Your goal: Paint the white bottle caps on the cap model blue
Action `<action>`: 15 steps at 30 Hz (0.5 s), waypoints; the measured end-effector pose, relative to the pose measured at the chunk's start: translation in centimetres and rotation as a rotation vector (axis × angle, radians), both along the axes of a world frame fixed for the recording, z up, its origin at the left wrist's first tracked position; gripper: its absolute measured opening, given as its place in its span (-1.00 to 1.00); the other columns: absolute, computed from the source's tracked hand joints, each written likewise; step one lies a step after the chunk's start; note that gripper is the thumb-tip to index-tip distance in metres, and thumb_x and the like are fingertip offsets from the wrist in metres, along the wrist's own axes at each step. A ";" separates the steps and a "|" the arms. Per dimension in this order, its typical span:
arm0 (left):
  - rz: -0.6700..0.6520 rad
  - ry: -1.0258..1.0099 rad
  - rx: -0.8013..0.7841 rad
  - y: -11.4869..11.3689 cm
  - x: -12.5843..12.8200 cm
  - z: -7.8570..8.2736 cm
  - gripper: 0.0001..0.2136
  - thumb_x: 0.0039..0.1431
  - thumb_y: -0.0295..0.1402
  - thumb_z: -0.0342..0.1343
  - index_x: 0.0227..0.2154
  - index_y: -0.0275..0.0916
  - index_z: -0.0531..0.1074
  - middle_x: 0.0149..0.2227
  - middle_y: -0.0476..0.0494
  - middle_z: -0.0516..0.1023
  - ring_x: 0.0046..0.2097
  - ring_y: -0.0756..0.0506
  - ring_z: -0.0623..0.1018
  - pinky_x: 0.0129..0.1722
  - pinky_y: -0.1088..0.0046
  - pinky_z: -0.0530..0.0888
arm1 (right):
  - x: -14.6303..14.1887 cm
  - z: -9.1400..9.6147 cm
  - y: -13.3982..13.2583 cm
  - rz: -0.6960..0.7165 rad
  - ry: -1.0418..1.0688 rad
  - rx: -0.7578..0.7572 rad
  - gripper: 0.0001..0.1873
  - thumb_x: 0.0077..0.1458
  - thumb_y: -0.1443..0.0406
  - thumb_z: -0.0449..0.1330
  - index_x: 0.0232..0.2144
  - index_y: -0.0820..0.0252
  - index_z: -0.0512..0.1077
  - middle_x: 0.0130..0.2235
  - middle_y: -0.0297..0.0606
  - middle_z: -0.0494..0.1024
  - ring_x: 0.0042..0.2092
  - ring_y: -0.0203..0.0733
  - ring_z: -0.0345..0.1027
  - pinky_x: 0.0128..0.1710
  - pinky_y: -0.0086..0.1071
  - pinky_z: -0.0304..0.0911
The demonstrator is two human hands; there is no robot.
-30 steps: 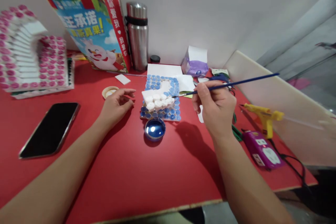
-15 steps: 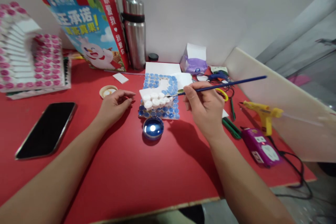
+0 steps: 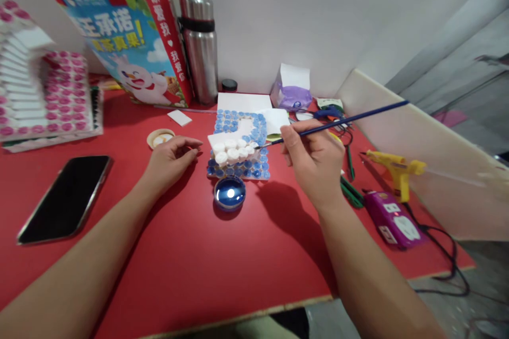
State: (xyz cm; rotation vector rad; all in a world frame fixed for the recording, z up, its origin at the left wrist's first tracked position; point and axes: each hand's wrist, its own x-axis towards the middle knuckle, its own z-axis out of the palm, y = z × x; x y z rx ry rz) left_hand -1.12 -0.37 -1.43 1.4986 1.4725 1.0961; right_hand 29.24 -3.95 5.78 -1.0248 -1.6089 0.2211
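Note:
My right hand pinches a blue-handled paintbrush. Its tip meets the right end of a raised panel of white round pieces. Under and behind that panel is a flat base covered in blue round pieces, with a bare white patch near its top. In front stands a small round pot of dark blue paint. My left hand rests on the table left of the model, fingers loosely apart and holding nothing. Beside it lies a tan round lid with a whitish inside.
A phone lies at left, below a pink-and-white model. Behind stand a printed box and a steel flask. At right are a yellow glue gun, a purple power block, cables and a green cutter.
The view has shifted slightly, so most things sit a little further left. The brush is tilted somewhat more steeply, its tip still at the white pieces. My left hand stays by the lid.

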 end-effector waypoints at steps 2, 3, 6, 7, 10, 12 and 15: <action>-0.002 -0.003 0.001 0.1 0.0 -0.1 -0.53 0.10 -0.03 0.35 -0.06 -0.28 0.71 -0.21 -0.28 0.78 -0.20 -0.22 0.71 -0.09 0.18 0.55 | 0.1 0.0 0.1 -0.011 -0.019 -0.001 -0.60 0.55 0.01 0.36 -0.31 0.07 0.52 -0.48 -0.46 0.53 -0.49 -0.32 0.42 -0.39 -0.33 0.36; -0.005 -0.007 0.002 0.1 -0.1 -0.1 -0.53 0.09 -0.02 0.35 -0.06 -0.28 0.71 -0.20 -0.28 0.78 -0.20 -0.22 0.70 -0.09 0.19 0.55 | 0.2 0.0 0.1 -0.019 -0.021 0.003 -0.60 0.55 0.01 0.36 -0.31 0.07 0.52 -0.48 -0.46 0.53 -0.51 -0.33 0.40 -0.41 -0.34 0.34; -0.012 -0.005 0.007 0.1 0.0 -0.2 -0.55 0.09 -0.03 0.35 -0.08 -0.26 0.71 -0.19 -0.27 0.78 -0.19 -0.22 0.70 -0.10 0.20 0.55 | 0.2 0.1 0.1 -0.035 0.011 0.021 -0.63 0.54 0.05 0.36 -0.31 0.08 0.51 -0.49 -0.47 0.52 -0.55 -0.36 0.35 -0.46 -0.35 0.26; -0.011 0.002 0.009 0.1 0.0 -0.2 -0.56 0.09 -0.04 0.35 -0.08 -0.25 0.71 -0.20 -0.26 0.78 -0.20 -0.22 0.69 -0.10 0.20 0.55 | 0.1 0.1 0.2 -0.030 0.032 0.021 -0.64 0.54 0.06 0.37 -0.30 0.08 0.51 -0.49 -0.48 0.52 -0.56 -0.36 0.34 -0.47 -0.36 0.25; -0.006 0.015 0.021 0.1 0.0 -0.2 -0.59 0.11 -0.06 0.34 -0.09 -0.23 0.71 -0.20 -0.24 0.78 -0.21 -0.21 0.69 -0.09 0.20 0.58 | 0.0 0.0 0.2 0.010 0.062 -0.011 -0.63 0.53 0.05 0.38 -0.31 0.09 0.53 -0.48 -0.47 0.52 -0.55 -0.36 0.36 -0.46 -0.36 0.29; -0.011 0.022 0.029 0.1 0.0 -0.1 -0.61 0.12 -0.07 0.34 -0.09 -0.22 0.71 -0.18 -0.23 0.79 -0.21 -0.20 0.68 -0.06 0.19 0.60 | 0.0 -0.1 0.3 0.015 0.045 -0.024 -0.61 0.52 0.02 0.39 -0.32 0.09 0.53 -0.48 -0.46 0.52 -0.53 -0.35 0.38 -0.43 -0.36 0.33; -0.021 0.040 0.033 0.0 0.0 0.0 -0.62 0.14 -0.08 0.33 -0.09 -0.21 0.71 -0.16 -0.23 0.79 -0.20 -0.20 0.68 -0.03 0.17 0.62 | 0.0 -0.1 0.3 -0.040 0.034 -0.016 -0.57 0.52 -0.04 0.38 -0.31 0.08 0.52 -0.49 -0.46 0.54 -0.54 -0.35 0.36 -0.44 -0.36 0.31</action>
